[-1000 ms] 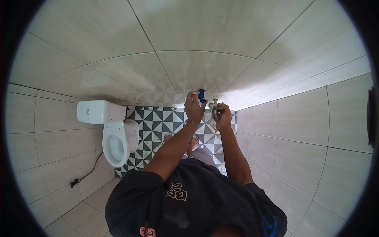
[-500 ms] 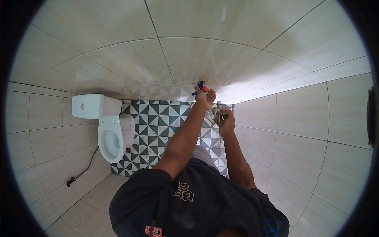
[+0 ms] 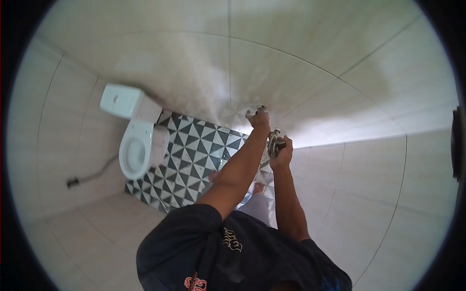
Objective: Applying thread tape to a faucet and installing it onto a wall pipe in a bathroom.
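In my right hand [image 3: 282, 156] is a metal tap [image 3: 273, 144] with a dark handle, its whitish threaded end pointing up toward the wall. My fingers are closed round its body. Higher up and slightly left, my left hand [image 3: 259, 119] reaches to the tiled wall at a small dark fitting [image 3: 261, 106]. The thumb of that hand stands apart from the other fingers, and no held thing shows in it. Blur and the hand itself partly hide the fitting, so whether the fingers touch it cannot be made out.
To the left stands a white toilet [image 3: 136, 154] with its cistern [image 3: 121, 101] against the wall. A dark hose with a black sprayer [image 3: 73, 183] is on the left wall. Black-and-white patterned tiles [image 3: 182, 150] cover the floor, where my bare foot [image 3: 259, 187] shows below my arms.
The blue-and-red piece that was at my left hand no longer shows there. My view has turned and shifted, and the picture is blurrier. My right hand keeps hold of the metal tap.
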Motion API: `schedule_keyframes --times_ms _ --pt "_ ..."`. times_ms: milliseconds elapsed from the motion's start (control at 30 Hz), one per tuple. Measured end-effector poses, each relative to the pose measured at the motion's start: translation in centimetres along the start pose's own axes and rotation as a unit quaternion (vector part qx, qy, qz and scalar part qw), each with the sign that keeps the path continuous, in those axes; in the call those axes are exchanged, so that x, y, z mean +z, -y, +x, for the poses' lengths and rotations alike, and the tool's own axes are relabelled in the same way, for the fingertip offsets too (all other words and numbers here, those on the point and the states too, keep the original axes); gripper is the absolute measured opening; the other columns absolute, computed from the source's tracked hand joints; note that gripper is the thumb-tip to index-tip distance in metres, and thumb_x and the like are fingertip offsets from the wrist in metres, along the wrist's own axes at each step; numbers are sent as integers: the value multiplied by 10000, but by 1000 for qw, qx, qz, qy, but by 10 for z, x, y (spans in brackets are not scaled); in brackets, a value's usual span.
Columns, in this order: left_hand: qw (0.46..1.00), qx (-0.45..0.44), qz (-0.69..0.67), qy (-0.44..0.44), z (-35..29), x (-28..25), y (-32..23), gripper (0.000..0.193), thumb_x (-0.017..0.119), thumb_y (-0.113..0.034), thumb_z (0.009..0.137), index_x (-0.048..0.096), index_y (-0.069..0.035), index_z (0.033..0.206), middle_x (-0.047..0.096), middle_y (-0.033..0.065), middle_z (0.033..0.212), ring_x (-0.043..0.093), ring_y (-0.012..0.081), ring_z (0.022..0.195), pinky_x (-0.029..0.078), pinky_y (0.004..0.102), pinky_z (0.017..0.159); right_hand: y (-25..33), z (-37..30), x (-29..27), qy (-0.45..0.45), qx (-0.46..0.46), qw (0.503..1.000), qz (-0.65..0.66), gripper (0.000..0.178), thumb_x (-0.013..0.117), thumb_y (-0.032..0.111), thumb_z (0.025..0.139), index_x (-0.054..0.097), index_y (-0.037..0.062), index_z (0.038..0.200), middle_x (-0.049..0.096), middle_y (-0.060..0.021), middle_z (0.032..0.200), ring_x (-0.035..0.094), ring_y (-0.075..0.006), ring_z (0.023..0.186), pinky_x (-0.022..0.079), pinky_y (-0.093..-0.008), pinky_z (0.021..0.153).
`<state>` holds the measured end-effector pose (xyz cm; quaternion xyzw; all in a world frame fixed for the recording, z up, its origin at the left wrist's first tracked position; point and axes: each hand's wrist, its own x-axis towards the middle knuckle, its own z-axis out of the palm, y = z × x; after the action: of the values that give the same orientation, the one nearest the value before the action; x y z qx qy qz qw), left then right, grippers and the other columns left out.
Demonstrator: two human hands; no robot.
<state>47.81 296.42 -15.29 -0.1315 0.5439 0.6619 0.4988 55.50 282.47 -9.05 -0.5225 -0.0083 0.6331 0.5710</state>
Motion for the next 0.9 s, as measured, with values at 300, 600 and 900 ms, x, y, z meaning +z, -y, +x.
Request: schedule_keyframes --times_ms 300,600,900 --pt "976 -38 211 45 3 -14 13 343 689 -322 851 703 -70 1084 723 107 981 689 256 873 561 401 774 60 36 -44 125 114 974 -154 427 539 501 926 652 91 961 676 -62 787 644 -201 653 513 -308 564" --pt "827 182 526 -78 11 -15 9 390 550 -418 912 717 -116 1093 712 148 1058 665 305 1039 476 484 911 54 67 7 199 2 932 -304 238 642 259 942 658 84 1102 662 -39 970 649 -146 862 553 -306 733" --pt "966 -64 171 -184 -14 -15 -9 549 737 -454 816 649 -2 1117 678 149 1184 671 290 1000 538 436 877 31 72 35 135 -65 964 -218 173 728 206 898 606 84 887 637 -11 788 590 -106 644 451 -271 509"
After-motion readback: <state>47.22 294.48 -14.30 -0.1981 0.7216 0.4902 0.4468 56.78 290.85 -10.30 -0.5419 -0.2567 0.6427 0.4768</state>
